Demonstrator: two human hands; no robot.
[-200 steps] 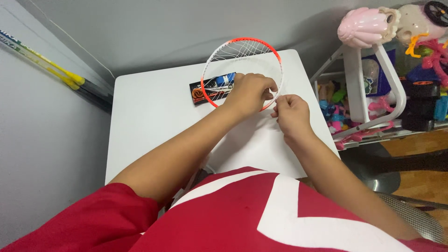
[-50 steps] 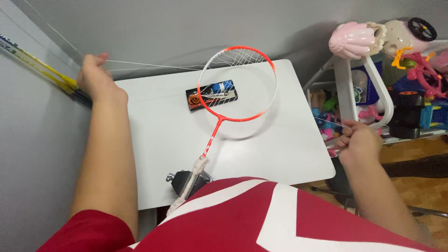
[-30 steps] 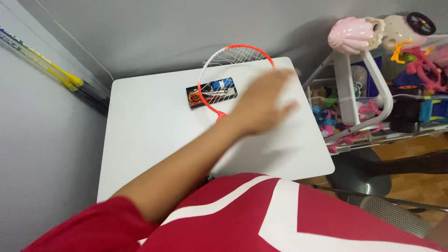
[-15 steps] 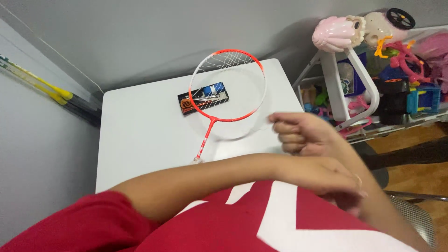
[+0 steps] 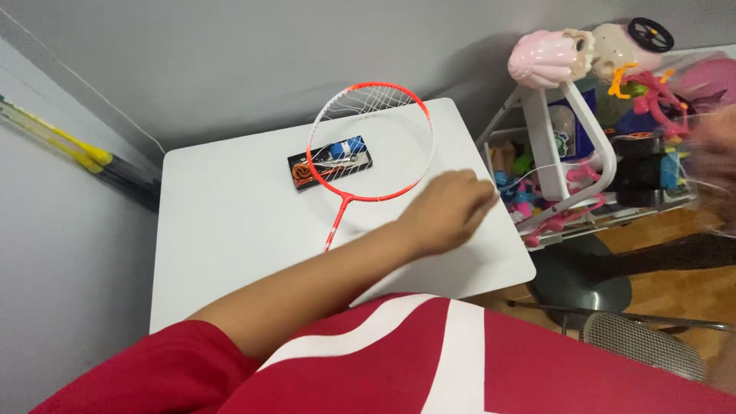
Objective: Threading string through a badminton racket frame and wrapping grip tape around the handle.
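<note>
Two hands show here, but only one is clear. The left hand (image 5: 448, 211) reaches across the white worktop (image 5: 230, 238) to its right side. Its fingers are curled in, with the fingertips pressed together on a thin white string (image 5: 537, 170). So the left grip is pinching the string. The string runs from that hand out to the right, over the edge of the worktop, toward the right hand (image 5: 717, 165). The right hand is a blur at the far right edge, up in front of the toys. I cannot tell if its grip is spread or pressed together.

The racket (image 5: 368, 146) lies flat on the worktop, near the back. It has a red-orange round frame. Only the top part of the frame has strings in it; the rest of the ring is bare. Its thin shaft points down toward the person, and the left arm hides the lower end. The left hand is just beside the frame, on its right.

A small dark packet (image 5: 330, 162) lies under the left side of the frame.

A white rack (image 5: 567, 146) full of bright toys stands to the right of the worktop.
</note>
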